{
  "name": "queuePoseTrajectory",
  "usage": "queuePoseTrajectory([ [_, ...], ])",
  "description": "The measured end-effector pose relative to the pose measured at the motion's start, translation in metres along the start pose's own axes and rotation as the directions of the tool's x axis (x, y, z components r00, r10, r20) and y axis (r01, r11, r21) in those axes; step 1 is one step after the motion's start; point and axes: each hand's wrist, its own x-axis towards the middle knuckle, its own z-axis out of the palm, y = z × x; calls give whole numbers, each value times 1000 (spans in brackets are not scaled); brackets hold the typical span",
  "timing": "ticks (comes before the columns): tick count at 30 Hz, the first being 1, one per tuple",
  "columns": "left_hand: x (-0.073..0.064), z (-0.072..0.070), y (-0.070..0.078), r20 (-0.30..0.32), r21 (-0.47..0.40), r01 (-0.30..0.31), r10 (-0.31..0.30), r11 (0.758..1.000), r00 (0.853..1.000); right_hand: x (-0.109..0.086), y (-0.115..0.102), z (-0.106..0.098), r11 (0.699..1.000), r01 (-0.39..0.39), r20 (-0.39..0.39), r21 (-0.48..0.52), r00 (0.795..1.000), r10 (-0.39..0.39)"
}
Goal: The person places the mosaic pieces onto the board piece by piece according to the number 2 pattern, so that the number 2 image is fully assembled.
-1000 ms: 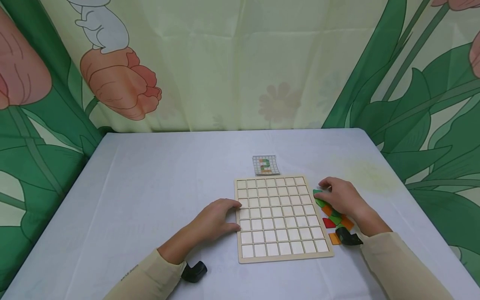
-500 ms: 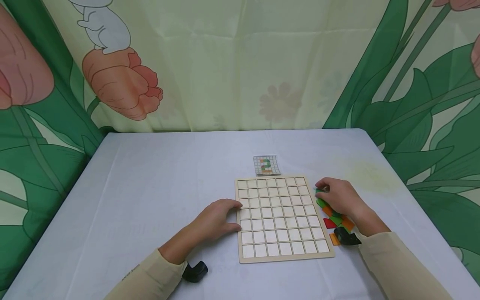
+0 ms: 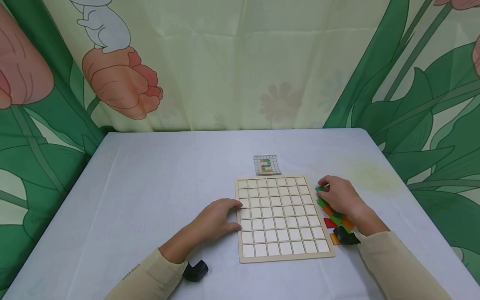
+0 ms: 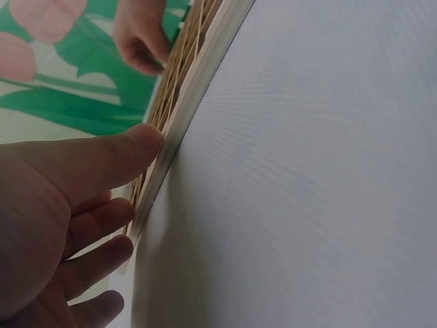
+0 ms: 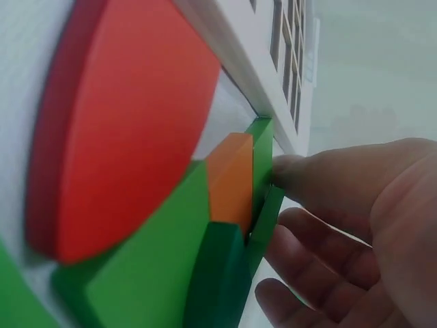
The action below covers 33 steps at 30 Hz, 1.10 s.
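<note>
A wooden grid board (image 3: pixel 284 259) with rows of white cells lies on the table. My left hand (image 3: pixel 215 221) touches its left edge with the thumb (image 4: pixel 130 152) and a fingertip, fingers loosely extended. Along the right edge lies a loose pile of coloured tiles: a red tile (image 5: pixel 136 130), an orange tile (image 5: pixel 231 179) and several green ones. At the pile's far end my right hand (image 3: pixel 343 198) pinches a small green tile (image 3: pixel 319 189) between thumb and forefinger. In the right wrist view the fingertips' hold is partly hidden behind the pile.
A small card (image 3: pixel 266 165) with a gridded coloured figure lies just beyond the board. A white cloth (image 3: pixel 157 175) covers the table. Black wrist devices (image 3: pixel 196 271) hang below the sleeves. A printed curtain (image 3: pixel 232 66) hangs behind.
The right forefinger has closed toward the thumb at the green tile, which has shifted slightly away from me. The left hand and board stay put.
</note>
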Motion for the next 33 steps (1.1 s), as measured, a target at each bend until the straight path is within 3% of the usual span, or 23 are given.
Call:
queuePoseTrajectory([
  [23, 0, -1, 3, 10, 11, -10, 10, 1000, 1000, 6, -5, 1, 999, -30, 23, -11, 999, 31],
  [33, 2, 1, 3, 26, 9, 16, -17, 1000, 1000, 6, -6, 0, 998, -3, 20, -60, 1000, 4],
])
